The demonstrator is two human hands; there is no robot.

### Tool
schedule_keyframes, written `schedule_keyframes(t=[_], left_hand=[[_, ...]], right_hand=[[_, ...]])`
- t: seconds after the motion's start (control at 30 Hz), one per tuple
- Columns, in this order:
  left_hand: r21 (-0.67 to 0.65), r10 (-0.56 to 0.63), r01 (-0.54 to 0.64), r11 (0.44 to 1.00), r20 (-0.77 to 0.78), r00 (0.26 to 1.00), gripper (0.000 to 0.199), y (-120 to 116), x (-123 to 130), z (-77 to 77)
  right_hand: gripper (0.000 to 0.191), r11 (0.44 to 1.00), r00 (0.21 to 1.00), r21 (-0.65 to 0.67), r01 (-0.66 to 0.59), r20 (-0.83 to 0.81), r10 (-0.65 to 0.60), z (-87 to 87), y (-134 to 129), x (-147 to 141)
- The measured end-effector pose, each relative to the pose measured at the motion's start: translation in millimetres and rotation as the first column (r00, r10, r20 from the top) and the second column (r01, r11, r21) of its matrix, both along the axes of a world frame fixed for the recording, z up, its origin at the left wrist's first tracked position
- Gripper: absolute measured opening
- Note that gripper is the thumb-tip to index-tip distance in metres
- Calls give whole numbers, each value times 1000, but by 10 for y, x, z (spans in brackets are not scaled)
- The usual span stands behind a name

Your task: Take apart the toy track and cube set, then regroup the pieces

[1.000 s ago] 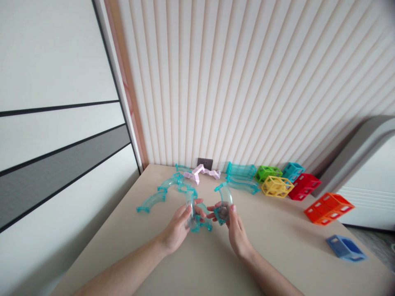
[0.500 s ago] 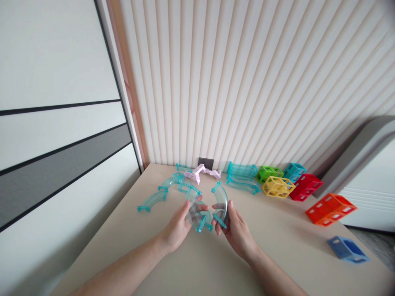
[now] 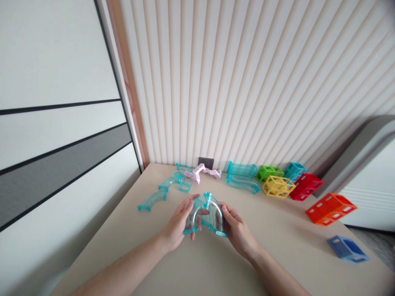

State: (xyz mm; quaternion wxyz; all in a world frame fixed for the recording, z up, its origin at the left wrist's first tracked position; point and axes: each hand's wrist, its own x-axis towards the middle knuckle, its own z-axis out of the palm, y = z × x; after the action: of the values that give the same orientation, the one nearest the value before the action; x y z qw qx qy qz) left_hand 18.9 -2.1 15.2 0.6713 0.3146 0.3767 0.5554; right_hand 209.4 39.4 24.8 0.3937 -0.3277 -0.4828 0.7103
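- Our left hand grips one clear teal curved track piece, fingers wrapped round its outer wall with the thumb on the inside.
- Our right hand clamps a second curved track piece the same way, fingers closed on its right side.
- The two curves meet at the top, at a teal connector, so together they read as one arch held just above the table, right in front of us at 6 o'clock.
- We judge the join as made or very nearly made; whether the ends are fully clicked home we cannot tell, since the clear plastic blurs the seam.
- Still lying loose: more curved teal pieces at 10 o'clock of the arch, a pink zigzag piece at 12, and straight teal channels at 1 o'clock.
- Farther out towards 2 and 3 o'clock sit cage blocks: green, yellow, teal, red, orange and, alone near the table edge, blue.
- Our fingertips behind the arch are partly hidden, and a third teal bit seems to lie under it, too unclear to name.
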Motion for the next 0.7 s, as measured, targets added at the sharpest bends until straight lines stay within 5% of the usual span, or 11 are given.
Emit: schedule_keyframes(t=[0.2, 0.43, 0.7], left_hand=[[-19, -5, 4, 1000, -47, 999, 50, 8, 7, -52], [10, -95, 95, 995, 139, 986, 35, -39, -19, -29], [20, -33, 31, 999, 67, 997, 58, -10, -39, -14]], right_hand=[[51, 991, 986, 134, -10, 165, -13, -20, 80, 64], [54, 978, 974, 198, 60, 203, -101, -21, 118, 71], [53, 961, 971, 251, 113, 178, -160, 2, 145, 126]])
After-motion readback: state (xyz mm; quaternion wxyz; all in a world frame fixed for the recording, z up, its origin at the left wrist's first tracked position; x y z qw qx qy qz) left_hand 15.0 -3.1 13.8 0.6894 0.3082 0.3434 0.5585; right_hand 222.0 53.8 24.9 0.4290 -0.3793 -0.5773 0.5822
